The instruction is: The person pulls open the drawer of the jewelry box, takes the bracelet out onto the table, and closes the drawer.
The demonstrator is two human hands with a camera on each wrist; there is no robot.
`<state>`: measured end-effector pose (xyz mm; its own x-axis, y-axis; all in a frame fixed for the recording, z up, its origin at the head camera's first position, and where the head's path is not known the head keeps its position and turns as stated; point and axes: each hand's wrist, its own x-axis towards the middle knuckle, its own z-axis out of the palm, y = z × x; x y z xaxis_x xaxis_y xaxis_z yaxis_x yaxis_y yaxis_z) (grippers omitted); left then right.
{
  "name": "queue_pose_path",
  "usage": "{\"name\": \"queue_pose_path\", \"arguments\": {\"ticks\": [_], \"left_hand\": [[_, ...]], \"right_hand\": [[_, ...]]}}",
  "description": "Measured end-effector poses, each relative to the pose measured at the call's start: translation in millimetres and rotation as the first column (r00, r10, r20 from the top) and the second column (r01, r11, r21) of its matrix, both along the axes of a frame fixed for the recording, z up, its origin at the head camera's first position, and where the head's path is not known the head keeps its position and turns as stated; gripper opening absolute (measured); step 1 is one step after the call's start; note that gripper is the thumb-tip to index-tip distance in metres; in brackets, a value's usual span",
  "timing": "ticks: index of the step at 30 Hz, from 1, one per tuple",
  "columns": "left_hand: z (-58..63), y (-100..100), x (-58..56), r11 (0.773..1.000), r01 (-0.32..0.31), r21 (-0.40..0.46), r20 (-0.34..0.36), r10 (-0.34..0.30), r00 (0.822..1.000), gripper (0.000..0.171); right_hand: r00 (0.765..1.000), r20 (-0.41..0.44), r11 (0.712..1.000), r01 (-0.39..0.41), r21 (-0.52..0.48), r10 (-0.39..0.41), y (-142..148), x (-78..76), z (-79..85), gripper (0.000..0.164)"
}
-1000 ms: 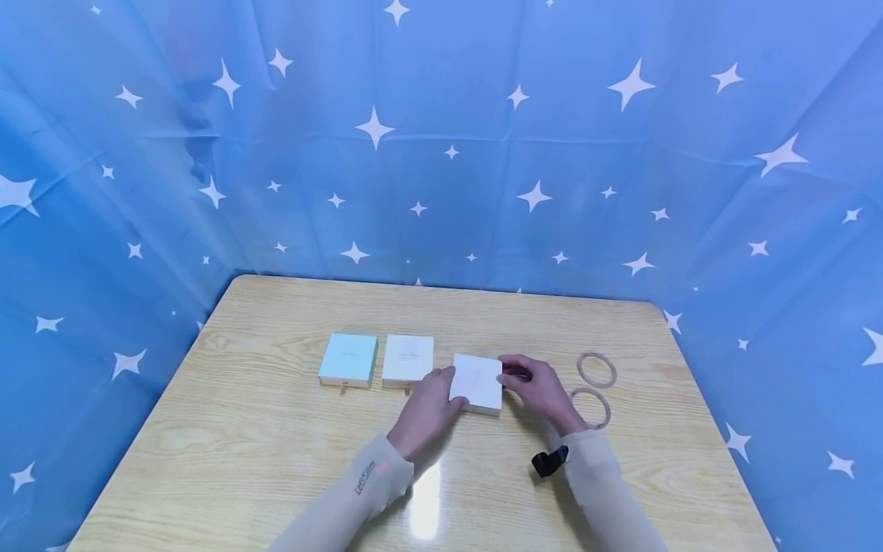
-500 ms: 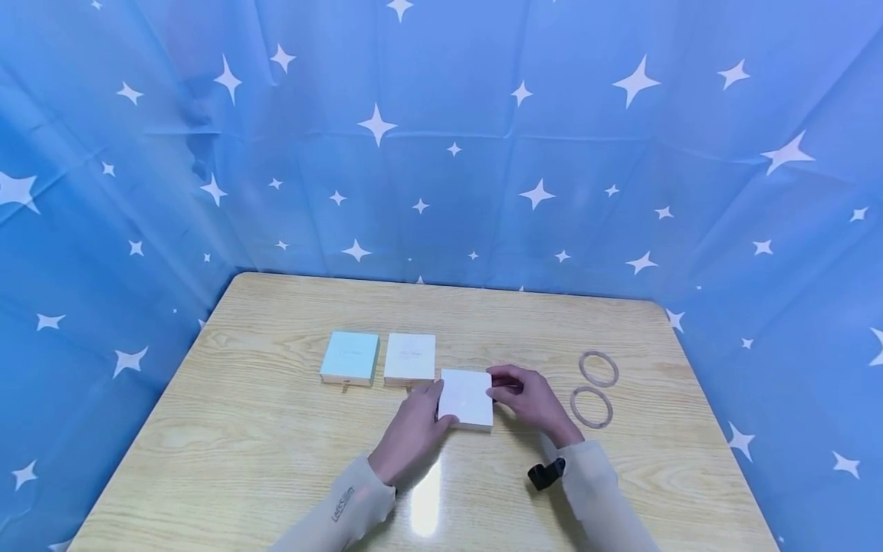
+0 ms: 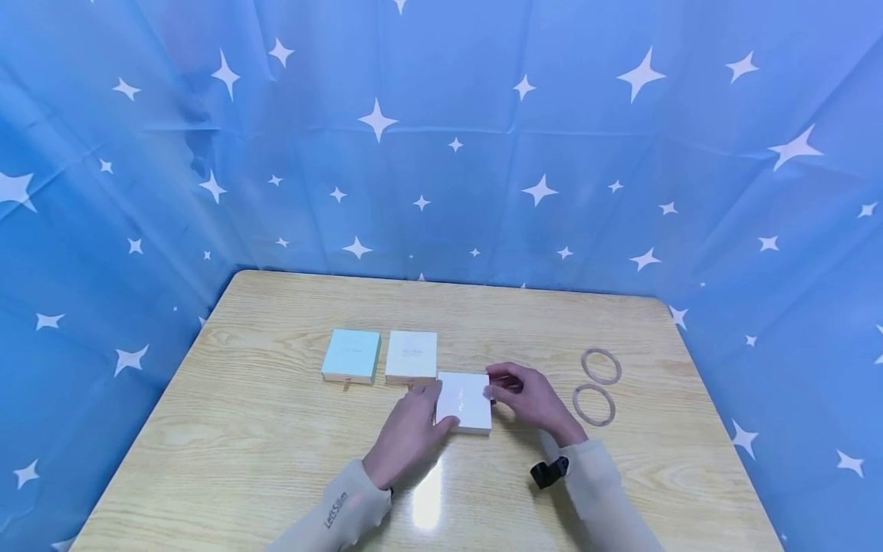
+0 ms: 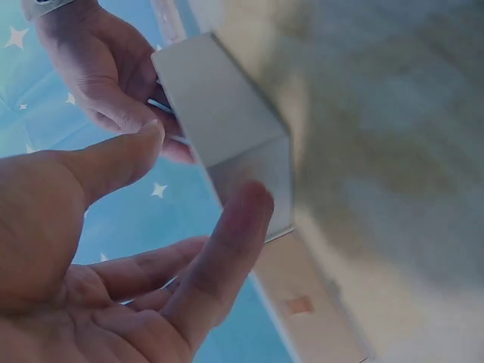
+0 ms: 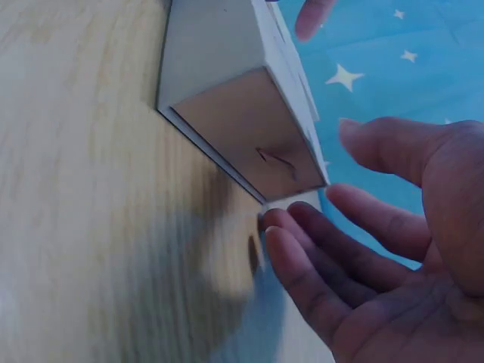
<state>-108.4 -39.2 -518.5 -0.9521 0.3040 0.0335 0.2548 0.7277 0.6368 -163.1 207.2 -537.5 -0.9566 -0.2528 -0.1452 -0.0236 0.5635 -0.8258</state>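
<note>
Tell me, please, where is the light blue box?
In the head view, the light blue box lies on the table, left of centre, just left of the farther white box, a narrow gap between.

Left box (image 3: 352, 354) and middle box (image 3: 411, 355) are sitting toward the table's (image 3: 241, 452) back edge, front box (image 3: 465, 400) before and right, rings (image 3: 605, 382) lying toward right edge.

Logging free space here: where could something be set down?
Bare table lies left of the blue box and right of the two rings. Crowded: mid-table, where left hand and right hand flank the nearer white box.
</note>
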Motion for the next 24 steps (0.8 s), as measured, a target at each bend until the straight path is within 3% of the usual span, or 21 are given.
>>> {"name": "queue_pose_path", "arguments": {"ticks": [5,11,16,20,24], "left_hand": [[7.9,3.8,-6.1,0.997,0.006,-0.083,-0.082,-0.013,0.997,0.062],[5.2,7.3,-15.7,0.977,0.162,-0.14,-0.13,-0.18,0.975,0.072],[0.6,11.2,-24.8,0.941,0.271,-0.205,-0.126,-0.3,0.946,0.087],[-0.1,15.5,-31.0,0.924,0.298,-0.241,-0.103,-0.33,0.938,0.096],[-1.9,19.6,-34.6,0.918,0.296,-0.264,-0.08,-0.327,0.942,0.097]], "right_hand": [[0.999,0.043,1.0,-0.007,0.014,0.006,4.0,-3.0,4.0,0.036],[0.976,0.205,0.994,-0.056,-0.095,0.075,15.3,-3.1,4.0,0.039],[0.958,0.263,0.985,-0.077,-0.154,0.116,21.8,-0.8,0.0,0.038],[0.957,0.27,0.981,-0.056,-0.184,0.105,22.9,1.8,-3.2,0.036],[0.957,0.268,0.971,-0.049,-0.236,0.113,21.4,3.5,-6.7,0.033]]}}
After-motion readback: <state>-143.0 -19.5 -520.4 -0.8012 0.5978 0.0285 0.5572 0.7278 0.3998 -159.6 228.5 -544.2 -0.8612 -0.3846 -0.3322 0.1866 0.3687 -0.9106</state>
